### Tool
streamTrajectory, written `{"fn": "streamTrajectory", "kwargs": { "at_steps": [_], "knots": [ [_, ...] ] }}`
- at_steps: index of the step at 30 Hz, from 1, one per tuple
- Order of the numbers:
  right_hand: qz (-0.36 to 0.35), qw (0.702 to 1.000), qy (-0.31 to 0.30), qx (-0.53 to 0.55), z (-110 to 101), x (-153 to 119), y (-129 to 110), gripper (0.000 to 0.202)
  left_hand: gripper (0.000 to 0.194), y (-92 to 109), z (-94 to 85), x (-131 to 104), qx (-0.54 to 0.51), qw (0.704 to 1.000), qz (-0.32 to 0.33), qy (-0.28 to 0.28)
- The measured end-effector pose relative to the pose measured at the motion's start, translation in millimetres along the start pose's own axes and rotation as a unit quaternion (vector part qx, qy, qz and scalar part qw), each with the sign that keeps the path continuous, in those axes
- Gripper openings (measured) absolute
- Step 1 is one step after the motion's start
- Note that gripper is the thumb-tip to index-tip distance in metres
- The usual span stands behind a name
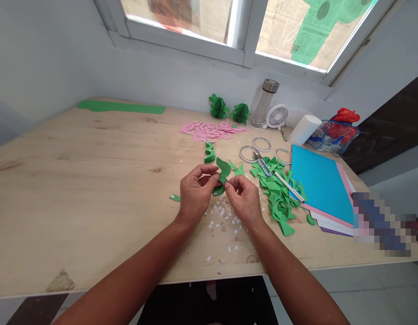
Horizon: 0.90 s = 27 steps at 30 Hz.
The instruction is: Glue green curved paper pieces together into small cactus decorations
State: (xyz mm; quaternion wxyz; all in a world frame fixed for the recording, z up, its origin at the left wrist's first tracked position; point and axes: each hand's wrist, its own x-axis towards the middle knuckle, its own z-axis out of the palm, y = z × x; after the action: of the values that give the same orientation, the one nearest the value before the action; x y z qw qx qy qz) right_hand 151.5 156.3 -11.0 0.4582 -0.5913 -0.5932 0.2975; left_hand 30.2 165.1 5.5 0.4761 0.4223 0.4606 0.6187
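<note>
Head view: our left grip [197, 192] and right grip [244, 197] pinch a green paper cutout [224, 169], white scraps [222, 211] beneath them.

Near the wall [181, 72], a clear bottle [264, 104] with a metal cap [270, 85] beside a small white desk fan [277, 115]; farther right, a white roll [305, 129], then a clear blue-trimmed bag [337, 140]; above, a window [248, 38] covered with printed paper [276, 34].
</note>
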Motion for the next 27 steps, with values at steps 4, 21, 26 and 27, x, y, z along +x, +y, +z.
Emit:
{"fn": "streamTrajectory", "kwargs": {
  "at_steps": [4,21,26,27],
  "knots": [
    [0.011,0.999,-0.01,0.041,0,1,-1,0.013,0.018,-1,-0.7,1,0.001,1.0,0.001,0.001],
    [0.097,0.971,-0.016,0.217,-5,8,-2,0.023,0.021,-2,-3.1,6,-0.059,0.997,-0.058,-0.006],
    [0.093,0.959,-0.053,0.264,-2,5,-9,0.018,0.022,-3,-2.9,5,-0.041,0.998,-0.047,-0.014],
    [0.094,0.957,-0.053,0.269,-1,5,-9,0.017,0.021,-2,-2.7,5,-0.036,0.998,-0.044,-0.017]
  ]
}}
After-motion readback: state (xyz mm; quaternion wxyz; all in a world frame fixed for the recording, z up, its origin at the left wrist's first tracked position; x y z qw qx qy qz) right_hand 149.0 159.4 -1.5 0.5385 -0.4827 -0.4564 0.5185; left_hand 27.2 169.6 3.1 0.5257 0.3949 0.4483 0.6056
